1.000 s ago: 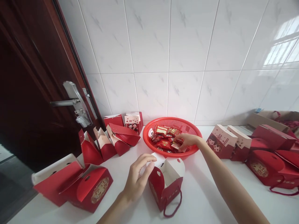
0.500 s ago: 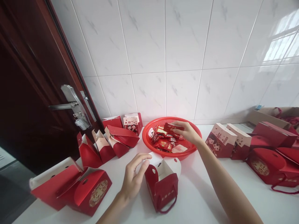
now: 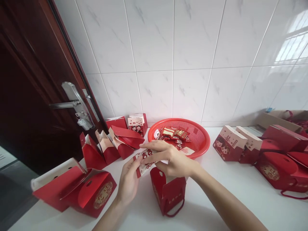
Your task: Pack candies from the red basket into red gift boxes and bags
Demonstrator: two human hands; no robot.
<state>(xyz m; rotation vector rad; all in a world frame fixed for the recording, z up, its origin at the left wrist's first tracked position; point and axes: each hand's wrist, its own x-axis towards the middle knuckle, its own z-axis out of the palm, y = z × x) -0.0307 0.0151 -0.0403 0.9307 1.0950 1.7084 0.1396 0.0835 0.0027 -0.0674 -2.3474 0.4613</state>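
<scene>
Both hands meet over a red-and-white printed packet (image 3: 141, 166) in front of the basket. My left hand (image 3: 128, 179) pinches its left end. My right hand (image 3: 169, 157) grips it from above at the right, its fingers covering part of the print. Just below my right hand stands an open red gift box (image 3: 174, 194) with a cord handle; the hand hides part of its opening. Behind it, the red perforated basket (image 3: 203, 141) holds several wrapped sweets (image 3: 181, 134).
Several red boxes (image 3: 102, 194) stand at the left, near a dark door with a metal handle (image 3: 69, 104). More red boxes (image 3: 229, 144) and a cardboard carton (image 3: 274, 120) are at the right. A tiled wall (image 3: 154, 93) rises behind the white table (image 3: 202, 205).
My right hand has come out of the basket, toward the left and down, bringing a packet over the open box. My left hand has moved slightly left and closed on the packet.
</scene>
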